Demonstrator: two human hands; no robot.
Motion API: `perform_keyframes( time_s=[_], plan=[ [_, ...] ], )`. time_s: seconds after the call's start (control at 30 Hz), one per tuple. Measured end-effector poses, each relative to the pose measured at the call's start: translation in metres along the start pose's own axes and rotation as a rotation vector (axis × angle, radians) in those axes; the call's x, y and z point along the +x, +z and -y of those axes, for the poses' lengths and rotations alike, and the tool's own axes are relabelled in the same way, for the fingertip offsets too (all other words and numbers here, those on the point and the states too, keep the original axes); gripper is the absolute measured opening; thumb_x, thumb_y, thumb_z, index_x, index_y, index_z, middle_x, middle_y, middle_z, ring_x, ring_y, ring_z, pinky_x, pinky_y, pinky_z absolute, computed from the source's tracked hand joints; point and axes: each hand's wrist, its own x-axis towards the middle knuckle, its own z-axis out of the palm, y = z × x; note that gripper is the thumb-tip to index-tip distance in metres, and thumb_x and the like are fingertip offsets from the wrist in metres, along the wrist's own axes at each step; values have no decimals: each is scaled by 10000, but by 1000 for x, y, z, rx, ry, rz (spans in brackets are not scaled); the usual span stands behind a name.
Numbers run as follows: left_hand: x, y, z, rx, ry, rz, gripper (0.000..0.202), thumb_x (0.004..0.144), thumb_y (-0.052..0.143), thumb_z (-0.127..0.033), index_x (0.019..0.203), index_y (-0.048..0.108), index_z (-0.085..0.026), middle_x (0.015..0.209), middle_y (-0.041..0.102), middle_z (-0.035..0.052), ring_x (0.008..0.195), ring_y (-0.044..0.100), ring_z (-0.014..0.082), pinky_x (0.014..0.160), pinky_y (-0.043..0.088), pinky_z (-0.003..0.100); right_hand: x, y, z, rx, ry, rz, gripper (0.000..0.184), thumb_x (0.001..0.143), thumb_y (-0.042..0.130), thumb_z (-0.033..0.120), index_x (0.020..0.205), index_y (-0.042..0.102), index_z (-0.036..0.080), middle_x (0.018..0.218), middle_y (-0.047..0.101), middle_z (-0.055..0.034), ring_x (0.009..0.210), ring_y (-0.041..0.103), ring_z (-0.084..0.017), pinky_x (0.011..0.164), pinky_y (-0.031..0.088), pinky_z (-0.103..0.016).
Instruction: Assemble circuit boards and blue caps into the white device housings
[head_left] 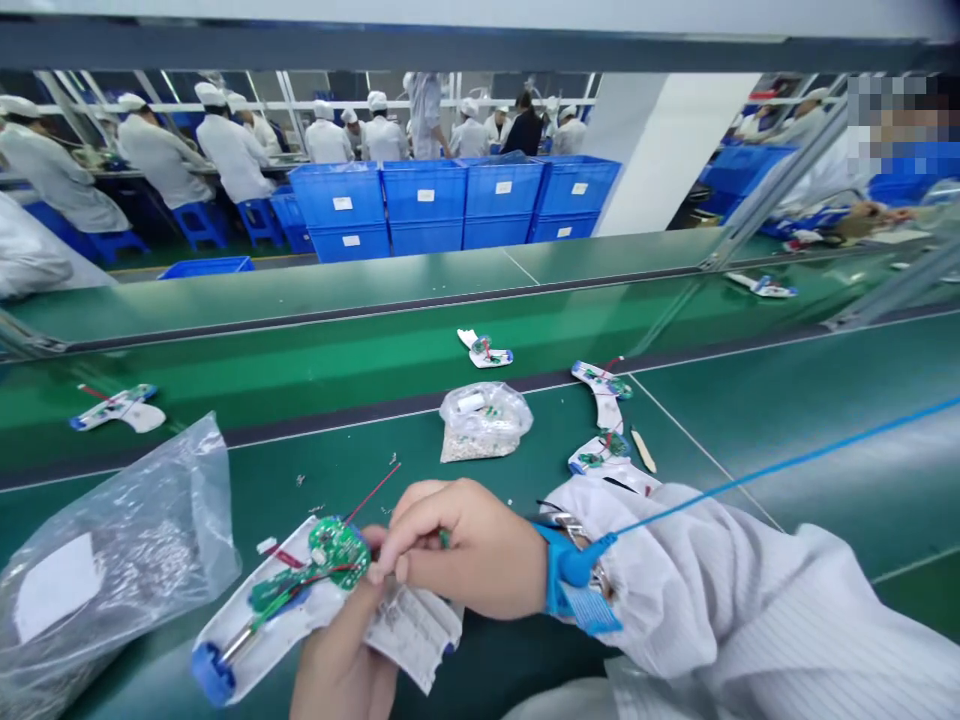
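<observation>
Our left grip [345, 650] closed around white housing [412, 630]. Our right grip [465, 550] has fingertips pressed together at edge of green circuit board [337, 545]; what they pinch, we cannot tell. Board sits in housing, just left of right grip. Beyond grips, on counter [750, 400]: small parts bag [486, 425]. Left of grips: larger plastic bag [161, 550].

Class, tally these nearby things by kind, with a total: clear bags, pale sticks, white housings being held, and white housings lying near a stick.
Clear bags: 2
Pale stick: 1
Held white housing: 1
White housings near the stick: 2
Total: 6
</observation>
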Motion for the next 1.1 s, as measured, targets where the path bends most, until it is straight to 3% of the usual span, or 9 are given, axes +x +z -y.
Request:
perform_keyframes(
  time_s=[0.1, 0.27, 0.37, 0.47, 0.63, 0.73, 0.83, 0.97, 1.1],
  plan=[
    [3, 24, 7, 20, 32, 41, 412, 454, 820, -184, 829, 654, -222, 677, 662, -1, 719, 669, 279, 596, 550, 354, -13, -13, -4, 49, -2, -120, 128, 706, 618, 127, 735, 734, 171, 707, 539, 10, 575, 464, -53, 549, 381, -175],
    [2, 55, 19, 74, -14, 91, 478, 446, 837, -205, 881, 641, -233, 738, 684, 8, 685, 675, 260, 558, 554, 336, -29, -39, -10, 77, 22, -197, 91, 709, 636, 149, 705, 726, 158, 684, 559, 7, 569, 484, -54, 535, 385, -176],
    [2, 73, 29, 89, 1, 44, 525, 329, 843, -135, 799, 630, -230, 695, 660, -21, 661, 667, 238, 597, 554, 326, -39, -53, -8, -48, -13, -274, 105, 709, 615, 123, 692, 717, 146, 679, 593, -9, 577, 526, -65, 539, 416, -174],
    [3, 87, 39, 135, 51, 36, 494, 324, 817, -82, 743, 609, -243, 646, 632, -51, 629, 650, 202, 629, 549, 314, -46, -70, -3, -271, -117, -318, 138, 706, 589, 90, 695, 712, 151, 672, 621, -20, 594, 549, -81, 559, 434, -184],
    [7, 100, 51, 194, 68, 107, 411, 413, 795, -86, 736, 600, -250, 581, 595, -60, 637, 645, 204, 565, 524, 283, -50, -103, 2, -349, -66, -147, 114, 733, 618, 162, 677, 715, 143, 625, 632, -24, 592, 548, -95, 524, 415, -190],
    [9, 109, 55, 215, 49, 122, 416, 414, 790, -70, 743, 616, -256, 567, 590, -60, 672, 645, 212, 618, 515, 290, -48, -118, 0, -249, 16, -93, 118, 735, 629, 187, 641, 684, 141, 630, 627, -17, 617, 568, -104, 556, 432, -203],
    [8, 120, 52, 216, -23, 179, 345, 461, 802, -188, 762, 637, -213, 530, 585, -34, 596, 632, 226, 534, 482, 300, -47, -130, 1, -80, 45, -12, 142, 753, 578, 130, 619, 624, 137, 625, 610, -2, 624, 583, -101, 616, 462, -221],
    [4, 133, 45, 210, -75, 244, 245, 630, 731, -355, 761, 646, -166, 533, 582, -16, 593, 625, 211, 502, 436, 272, -47, -140, 8, -134, -102, 77, 122, 738, 573, 82, 632, 611, 132, 640, 574, -4, 652, 537, -101, 618, 432, -218],
    [0, 145, 42, 142, -57, 214, 270, 664, 696, -386, 808, 666, -160, 642, 637, 6, 727, 639, 232, 601, 463, 294, -48, -142, 13, -248, -182, 118, 110, 721, 598, 50, 644, 633, 120, 650, 546, 1, 673, 509, -92, 648, 409, -211]
  ],
)
